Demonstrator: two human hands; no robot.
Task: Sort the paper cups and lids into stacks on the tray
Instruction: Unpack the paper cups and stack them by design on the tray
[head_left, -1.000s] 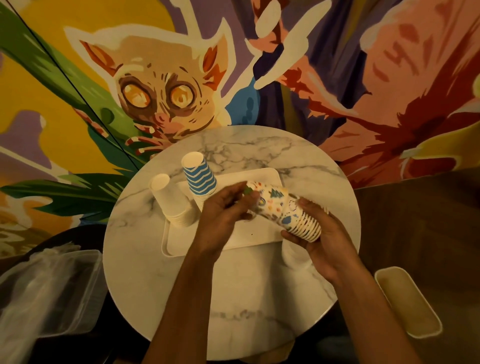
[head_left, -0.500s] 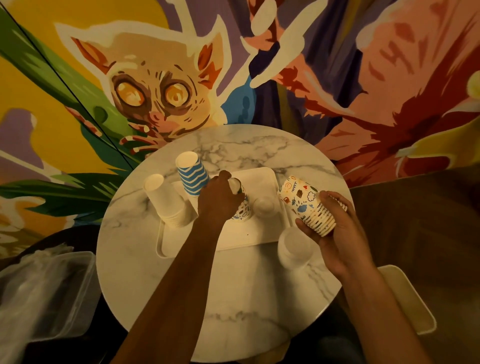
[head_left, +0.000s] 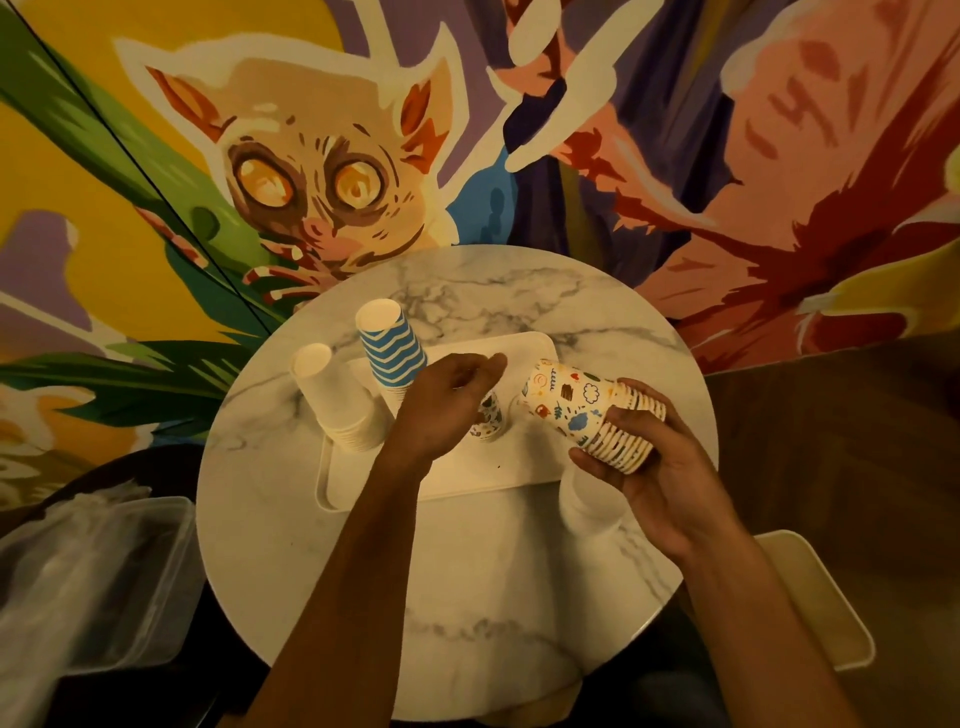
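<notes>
Left hand (head_left: 447, 402), fingers loosely spread, has released one printed cup (head_left: 488, 420) midway between the long edges of the tray (head_left: 467, 467); right hand (head_left: 662, 473) grips the tilted printed stack (head_left: 582, 410): new pile begun

Head-worn view, down onto table (head_left: 493, 571)

Prob a café, I reckon: big painted mural (head_left: 311, 171) w/ a wide-eyed animal on the wall, small round marble table (head_left: 467, 597), stacks of takeaway paper cups (head_left: 393, 358).
</notes>
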